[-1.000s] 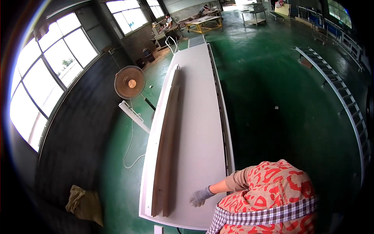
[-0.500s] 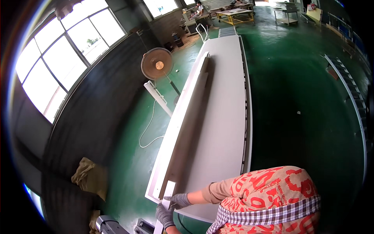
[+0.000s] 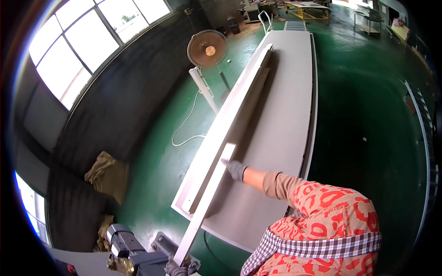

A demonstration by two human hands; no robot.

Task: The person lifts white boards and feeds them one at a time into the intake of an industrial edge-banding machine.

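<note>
A long white bar [image 3: 207, 193] slants from the lower edge onto the near end of a long pale table [image 3: 287, 106]. My left hand [image 3: 177, 267], in a grey glove, wraps round its near end beside a grey motor. Farther along the bar, my gloved right hand [image 3: 235, 169] grips its right edge; some of the fingers are hidden. Left of this bar and nearly parallel to it, long white strips [image 3: 230, 117] lie on the table's left side. My right sleeve and patterned garment [image 3: 331, 211] cover the lower right.
A grey motor unit [image 3: 124, 241] stands at the lower left. Left of the table are a round fan [image 3: 207, 48], a white post [image 3: 202, 89] and a cable [image 3: 182, 131]. Crumpled tan sacking [image 3: 108, 175] lies by the dark wall. A metal ladder-like frame [image 3: 422, 124] is at far right.
The white bar has moved forward, with much more of it over the table. My right hand has moved forward with it; my left is lower, at its near end. The view has shifted.
</note>
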